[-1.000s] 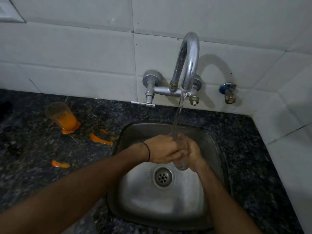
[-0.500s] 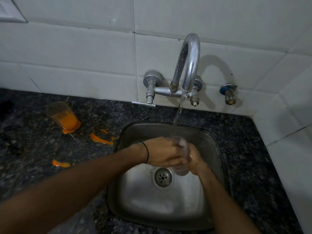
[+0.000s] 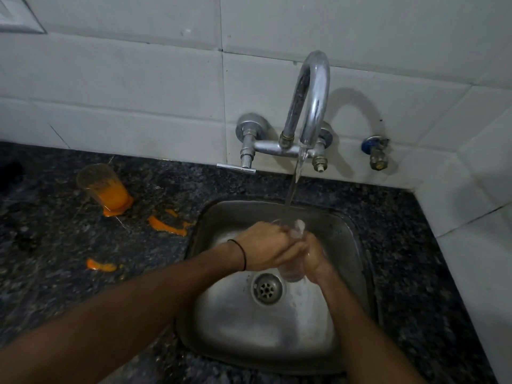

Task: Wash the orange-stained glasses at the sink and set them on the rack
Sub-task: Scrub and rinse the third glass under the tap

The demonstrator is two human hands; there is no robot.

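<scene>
- White tiled wall runs along the far side and turns the corner at right.
- Dark speckled stone countertop fills left & near right, w/ square stainless steel sink sunk into it right of centre.
- Chrome gooseneck tap on far wall above the sink; thin stream of water falls from the spout onto the hands.
- Left hand & right hand are pressed together over the basin, fingers of both curled round a clear drinking glass, approx upright, rim under the stream, base above the drain.
- Orange-stained tumbler stands far left on the counter, well apart from the sink, orange liquid inside & pooled at its foot.
- Orange spill streaks: one just left of the sink's far corner, one nearer.
- Round metal drain in the basin floor.
- Blue-capped brass valve on the wall, right of the tap.
- Thin black band on the left wrist.
</scene>
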